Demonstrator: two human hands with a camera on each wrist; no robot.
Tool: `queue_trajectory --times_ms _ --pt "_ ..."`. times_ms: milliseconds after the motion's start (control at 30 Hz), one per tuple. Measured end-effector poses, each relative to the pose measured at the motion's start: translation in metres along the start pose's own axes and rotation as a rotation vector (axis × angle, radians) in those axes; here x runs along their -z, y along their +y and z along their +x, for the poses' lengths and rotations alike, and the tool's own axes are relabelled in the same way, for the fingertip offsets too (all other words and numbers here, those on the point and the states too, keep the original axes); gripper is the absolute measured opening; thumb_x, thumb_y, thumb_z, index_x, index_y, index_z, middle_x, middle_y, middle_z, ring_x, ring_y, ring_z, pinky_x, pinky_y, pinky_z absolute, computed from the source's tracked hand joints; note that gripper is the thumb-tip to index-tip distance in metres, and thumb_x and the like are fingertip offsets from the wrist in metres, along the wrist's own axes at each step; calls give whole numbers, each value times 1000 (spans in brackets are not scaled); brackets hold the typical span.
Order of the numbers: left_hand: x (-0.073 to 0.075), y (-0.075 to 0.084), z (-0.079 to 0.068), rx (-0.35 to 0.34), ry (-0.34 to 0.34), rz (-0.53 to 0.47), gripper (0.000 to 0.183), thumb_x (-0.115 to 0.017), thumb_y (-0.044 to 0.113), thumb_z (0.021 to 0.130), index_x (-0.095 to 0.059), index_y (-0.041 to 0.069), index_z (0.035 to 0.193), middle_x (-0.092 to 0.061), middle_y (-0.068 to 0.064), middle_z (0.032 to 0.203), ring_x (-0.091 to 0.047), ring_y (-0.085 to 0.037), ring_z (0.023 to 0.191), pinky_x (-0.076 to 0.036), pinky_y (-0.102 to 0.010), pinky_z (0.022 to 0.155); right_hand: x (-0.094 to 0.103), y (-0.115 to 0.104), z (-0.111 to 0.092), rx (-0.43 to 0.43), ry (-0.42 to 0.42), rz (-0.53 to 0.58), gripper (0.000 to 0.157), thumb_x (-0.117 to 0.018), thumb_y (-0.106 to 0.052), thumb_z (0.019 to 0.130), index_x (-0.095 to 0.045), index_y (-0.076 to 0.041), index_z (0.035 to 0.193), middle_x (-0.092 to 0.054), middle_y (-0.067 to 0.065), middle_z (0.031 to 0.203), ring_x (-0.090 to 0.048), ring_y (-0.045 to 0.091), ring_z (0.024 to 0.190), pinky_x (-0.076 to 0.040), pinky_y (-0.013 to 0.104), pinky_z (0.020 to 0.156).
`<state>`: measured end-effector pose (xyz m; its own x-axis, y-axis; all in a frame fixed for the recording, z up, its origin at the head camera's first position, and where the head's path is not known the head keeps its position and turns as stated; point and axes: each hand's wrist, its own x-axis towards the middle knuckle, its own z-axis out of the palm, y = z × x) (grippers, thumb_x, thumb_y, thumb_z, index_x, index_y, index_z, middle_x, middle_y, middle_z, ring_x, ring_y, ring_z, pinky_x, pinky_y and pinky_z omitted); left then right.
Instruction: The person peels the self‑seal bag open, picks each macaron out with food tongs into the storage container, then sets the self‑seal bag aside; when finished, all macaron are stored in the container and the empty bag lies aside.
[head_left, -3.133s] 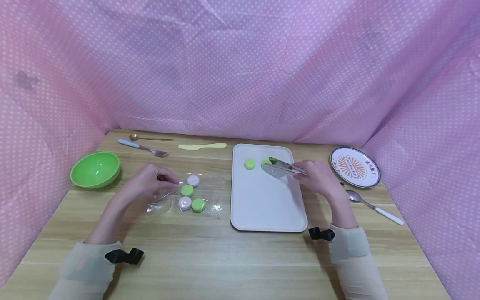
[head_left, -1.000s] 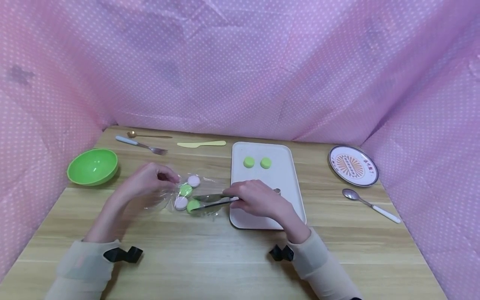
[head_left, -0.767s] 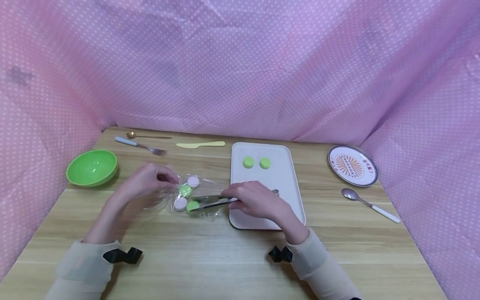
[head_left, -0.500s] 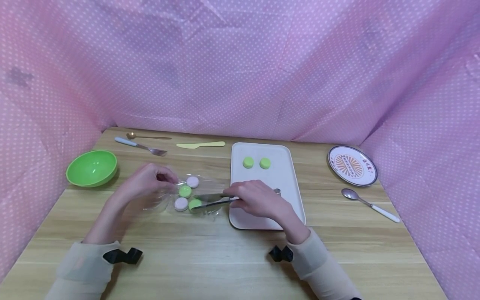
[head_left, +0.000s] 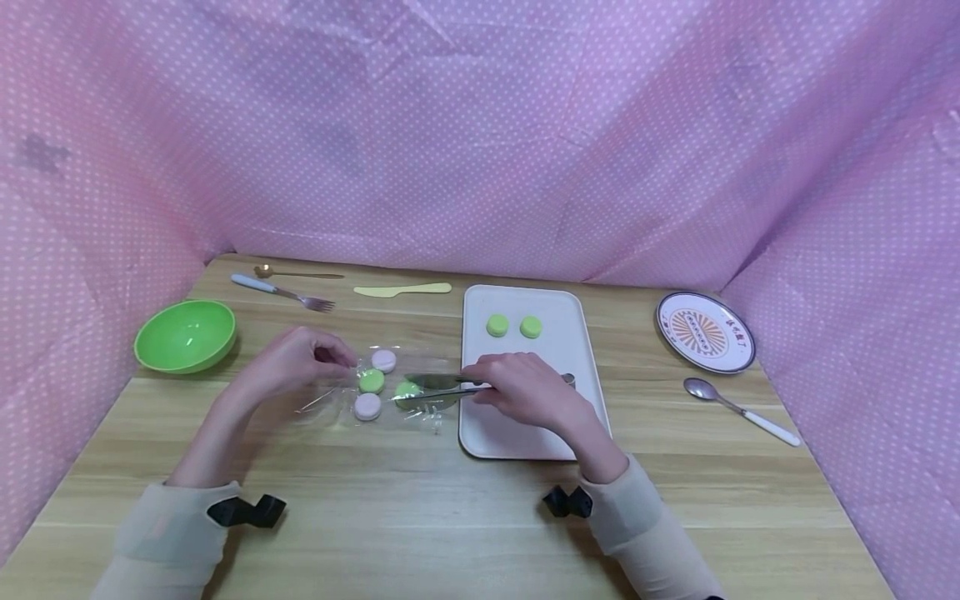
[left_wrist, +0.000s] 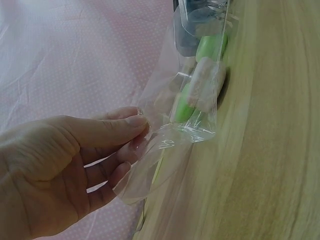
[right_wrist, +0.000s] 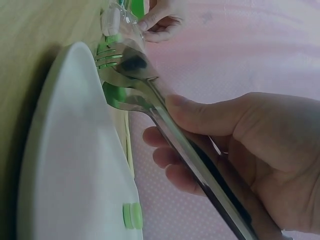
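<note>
My left hand (head_left: 303, 362) pinches the left end of a clear plastic bag (left_wrist: 162, 132) between thumb and fingers. Inside it lie two pale pink macarons (head_left: 383, 360) and a green macaron (head_left: 371, 381). Metal tongs (right_wrist: 187, 155) are gripped in my right hand (head_left: 525, 392), over the left edge of the white tray (head_left: 495, 437). Their tips, one with fork tines, reach into the bag's right part around another green macaron (head_left: 406, 390). On the tray's far half sit two more green macarons (head_left: 497, 325), side by side.
A green bowl (head_left: 185, 337) stands at the left. Along the back lie a gold spoon (head_left: 307, 275), a fork (head_left: 281, 292) and a yellow knife (head_left: 402, 290). To the right are a patterned plate (head_left: 727, 354) and a white-handled spoon (head_left: 768, 429).
My right hand brought the tongs left from a green macaron on the tray into the bag. Since then, tongs and the front green macaron have shifted right, away from the others. My left hand stays put.
</note>
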<state>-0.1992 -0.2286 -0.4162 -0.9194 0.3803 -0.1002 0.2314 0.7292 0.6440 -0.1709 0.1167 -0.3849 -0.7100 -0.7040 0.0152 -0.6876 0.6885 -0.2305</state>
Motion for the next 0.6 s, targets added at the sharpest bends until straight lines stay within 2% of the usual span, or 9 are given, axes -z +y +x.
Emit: queue_trajectory --times_ms 600 --pt "0 2 -1 0 -2 -3 13 -77 27 77 -73 25 89 -72 8 84 -63 -11 76 -49 -23 66 -1 -3 0 -4 -15 -9 13 -69 -25 86 -66 -25 98 -59 -16 81 -49 5 66 -39 22 53"
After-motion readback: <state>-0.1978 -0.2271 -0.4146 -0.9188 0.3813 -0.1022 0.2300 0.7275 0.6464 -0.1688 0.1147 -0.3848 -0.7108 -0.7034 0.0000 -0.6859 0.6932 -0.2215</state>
